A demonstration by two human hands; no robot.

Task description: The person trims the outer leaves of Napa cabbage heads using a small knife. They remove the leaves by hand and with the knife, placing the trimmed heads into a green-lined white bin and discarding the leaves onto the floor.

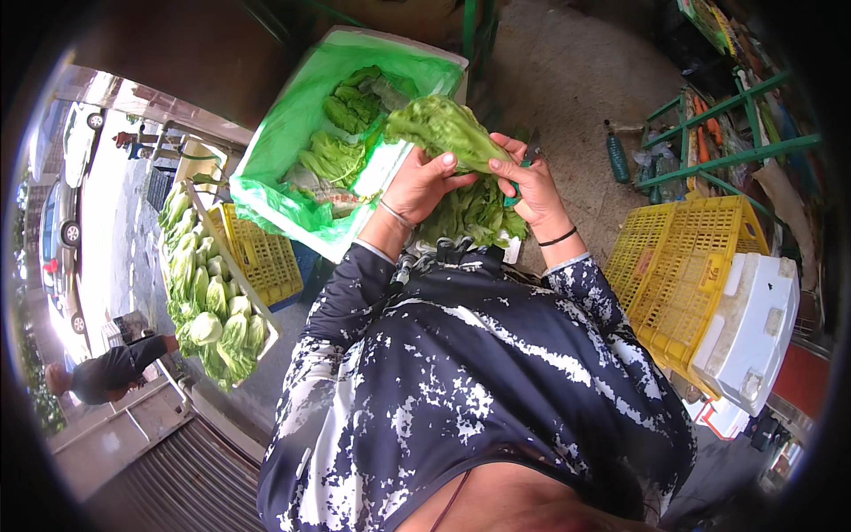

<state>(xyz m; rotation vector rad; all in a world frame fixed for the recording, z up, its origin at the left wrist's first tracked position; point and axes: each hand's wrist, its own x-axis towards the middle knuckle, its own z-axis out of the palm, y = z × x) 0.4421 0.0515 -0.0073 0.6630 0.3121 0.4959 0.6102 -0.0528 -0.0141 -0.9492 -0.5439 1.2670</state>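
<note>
A head of leafy green lettuce lies across both hands in front of my chest. My left hand supports it from below, with the thumb up beside it. Around its stem end, my right hand is closed; a small dark green item shows between those fingers, too hidden to name. Loose lettuce leaves are heaped beneath my hands, near my lap. Just beyond my left hand is a white foam box lined with a green plastic bag, holding more lettuce.
At left, a tray of lettuce heads stands by a yellow crate; a person is farther off. To the right are stacked yellow crates, a white foam box, a green rack and a bottle.
</note>
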